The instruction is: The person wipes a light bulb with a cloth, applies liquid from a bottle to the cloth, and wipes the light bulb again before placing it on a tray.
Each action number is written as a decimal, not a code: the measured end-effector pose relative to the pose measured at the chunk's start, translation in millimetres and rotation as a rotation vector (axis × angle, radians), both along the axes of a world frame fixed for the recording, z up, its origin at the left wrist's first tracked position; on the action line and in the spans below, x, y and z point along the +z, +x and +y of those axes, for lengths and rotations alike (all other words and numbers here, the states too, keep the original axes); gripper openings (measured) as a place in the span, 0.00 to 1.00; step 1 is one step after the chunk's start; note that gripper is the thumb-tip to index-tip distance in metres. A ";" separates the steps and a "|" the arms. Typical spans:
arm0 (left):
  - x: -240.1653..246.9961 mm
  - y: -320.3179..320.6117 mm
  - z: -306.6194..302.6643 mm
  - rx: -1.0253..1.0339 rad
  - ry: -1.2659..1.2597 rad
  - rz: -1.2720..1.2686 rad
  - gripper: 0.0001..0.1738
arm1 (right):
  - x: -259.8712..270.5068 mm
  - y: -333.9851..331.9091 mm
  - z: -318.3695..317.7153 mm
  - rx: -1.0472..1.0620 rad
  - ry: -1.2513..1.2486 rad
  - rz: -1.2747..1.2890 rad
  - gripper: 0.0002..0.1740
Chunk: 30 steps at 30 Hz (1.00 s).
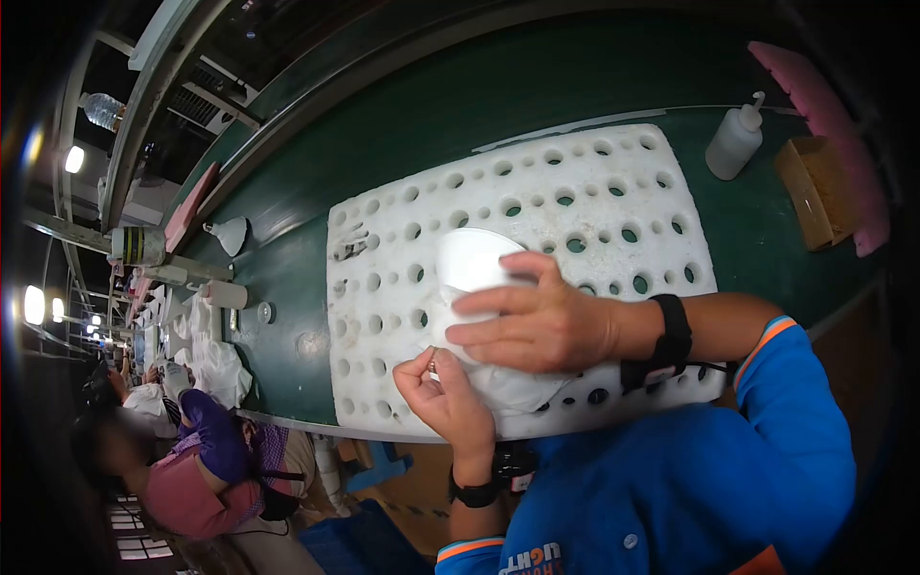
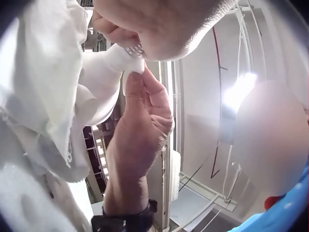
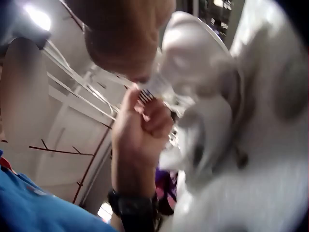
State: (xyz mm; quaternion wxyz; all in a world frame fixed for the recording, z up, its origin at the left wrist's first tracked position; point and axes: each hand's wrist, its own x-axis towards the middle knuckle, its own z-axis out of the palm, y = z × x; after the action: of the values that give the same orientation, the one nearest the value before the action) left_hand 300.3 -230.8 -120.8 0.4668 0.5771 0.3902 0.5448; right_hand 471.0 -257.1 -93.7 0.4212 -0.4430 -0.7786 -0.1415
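Observation:
A smooth white flared piece (image 1: pixel 471 259) is held tilted over a white foam board (image 1: pixel 379 211). Its narrow end and a small ribbed metal part (image 2: pixel 133 50) are gripped by the curled fingers of my left hand (image 1: pixel 448 398). My right hand (image 1: pixel 541 326) lies across the piece in the head view; in the left wrist view the thumb and fingers of my right hand (image 2: pixel 140 116) pinch white material at the neck. White cloth (image 1: pixel 522 388) lies beneath the hands. The right wrist view is blurred, with my left hand (image 3: pixel 140 135) at the ribbed part.
The board has rows of round holes and rests on a green table (image 1: pixel 287 355). A white bottle (image 1: pixel 734 142), an open cardboard box (image 1: pixel 817 192) and pink foam (image 1: pixel 843 144) stand to the right. Another white flared piece (image 1: pixel 228 235) and a person (image 1: pixel 201 479) are at the left.

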 end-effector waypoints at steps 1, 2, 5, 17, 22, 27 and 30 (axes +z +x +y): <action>-1.3 -3.1 0.1 0.014 -0.026 -0.011 0.10 | -0.9 10.9 6.8 -0.016 -0.002 0.000 0.03; -3.7 -5.4 -2.1 0.043 -0.062 0.053 0.09 | -1.1 19.9 12.9 -0.024 -0.003 -0.001 0.03; 10.1 3.3 -1.6 0.029 -0.070 -0.051 0.07 | 10.4 43.9 14.0 -0.138 -0.044 -0.030 0.09; -21.6 13.9 2.8 0.197 0.061 0.035 0.11 | -0.7 9.6 7.9 -0.069 0.042 -0.158 0.05; -23.9 13.8 2.6 0.259 0.071 -0.057 0.13 | 3.8 40.1 5.9 -0.283 0.089 0.069 0.05; -26.2 14.2 -3.5 0.260 0.042 -0.101 0.15 | 3.4 -32.0 -8.1 -0.052 0.094 -0.114 0.04; -43.0 7.8 3.6 0.279 -0.050 -0.101 0.16 | -17.6 17.6 4.0 -0.122 0.178 -0.143 0.05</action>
State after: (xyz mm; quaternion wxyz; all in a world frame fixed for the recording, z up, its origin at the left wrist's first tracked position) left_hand 308.0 -227.2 -163.7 0.4198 0.4774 0.4559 0.6228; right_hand 488.6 -253.1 -111.3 0.3929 -0.4392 -0.7626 -0.2667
